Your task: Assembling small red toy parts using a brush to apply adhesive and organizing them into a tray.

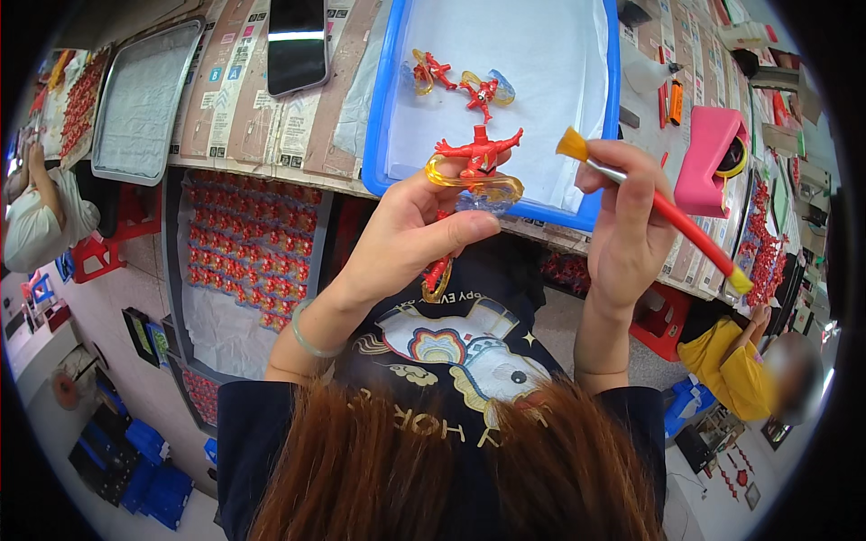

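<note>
My left hand (397, 236) is closed around a small red figurine (480, 151) with its arms spread and clear yellow and bluish parts curling around it. Its lower part hangs below my fingers, partly hidden by them. A paintbrush (690, 227) with a red handle and yellowish bristles is gripped in my right hand (627, 225). The bristles point up and left toward the figurine, apart from it. Just beyond my hands, a blue tray (612, 108) lined with white paper holds two more red figurines, one at the left (431, 70) and one nearer the middle (485, 94).
A phone (299, 45) and a metal tray (144, 99) lie left on the table. At right are a pink tape dispenser (704, 167), an orange cutter (676, 102) and a squeeze bottle (642, 74). Below left, a grey crate (179, 298) holds rows of figurines. A person in yellow (722, 365) sits right.
</note>
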The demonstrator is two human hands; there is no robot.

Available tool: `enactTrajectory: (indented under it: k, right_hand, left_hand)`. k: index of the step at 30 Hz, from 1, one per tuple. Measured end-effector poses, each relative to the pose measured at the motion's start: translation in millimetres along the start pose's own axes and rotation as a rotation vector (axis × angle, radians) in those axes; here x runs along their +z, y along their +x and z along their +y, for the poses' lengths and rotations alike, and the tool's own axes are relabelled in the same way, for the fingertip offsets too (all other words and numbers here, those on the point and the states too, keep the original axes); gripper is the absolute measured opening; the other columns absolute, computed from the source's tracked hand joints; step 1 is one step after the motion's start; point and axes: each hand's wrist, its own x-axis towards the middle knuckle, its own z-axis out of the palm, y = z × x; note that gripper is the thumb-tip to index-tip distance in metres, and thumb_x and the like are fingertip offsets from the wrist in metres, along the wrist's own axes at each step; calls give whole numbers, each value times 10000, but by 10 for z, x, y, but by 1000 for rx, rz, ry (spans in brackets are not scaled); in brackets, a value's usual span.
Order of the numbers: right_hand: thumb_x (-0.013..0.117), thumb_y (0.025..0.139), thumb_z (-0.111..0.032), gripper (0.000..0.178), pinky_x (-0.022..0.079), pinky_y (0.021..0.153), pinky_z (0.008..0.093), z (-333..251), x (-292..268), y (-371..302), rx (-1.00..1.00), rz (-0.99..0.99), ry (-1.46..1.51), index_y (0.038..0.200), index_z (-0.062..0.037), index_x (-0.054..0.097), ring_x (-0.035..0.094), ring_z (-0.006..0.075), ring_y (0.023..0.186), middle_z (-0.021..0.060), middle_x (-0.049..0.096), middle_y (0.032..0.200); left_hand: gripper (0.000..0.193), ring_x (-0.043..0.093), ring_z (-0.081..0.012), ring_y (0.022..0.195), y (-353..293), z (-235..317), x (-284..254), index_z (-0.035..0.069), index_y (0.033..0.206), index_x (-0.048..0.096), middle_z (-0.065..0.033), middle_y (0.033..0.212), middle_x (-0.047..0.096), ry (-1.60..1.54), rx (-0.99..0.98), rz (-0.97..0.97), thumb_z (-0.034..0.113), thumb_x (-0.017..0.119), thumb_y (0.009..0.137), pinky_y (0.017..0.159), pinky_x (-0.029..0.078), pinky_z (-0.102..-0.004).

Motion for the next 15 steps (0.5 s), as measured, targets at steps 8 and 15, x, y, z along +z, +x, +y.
enactTrajectory:
  k: [8,15]
  right_hand:
    - [616,697,-71,95,348,440,198,16,333,24,-19,-70,-280,719,-16,542,452,73,497,28,504,613]
    - [607,702,-75,122,316,391,214,21,340,65,-96,-96,-342,652,-16,513,428,89,432,34,479,552]
  left_hand:
    - [425,404,-27,524,8,-172,-36,20,1066,467,-7,770,525,511,254,220,94,629,679,468,345,-170]
    - [425,401,-66,460,25,-169,25,20,1035,483,-48,737,516,693,307,316,84,646,648,421,340,-204]
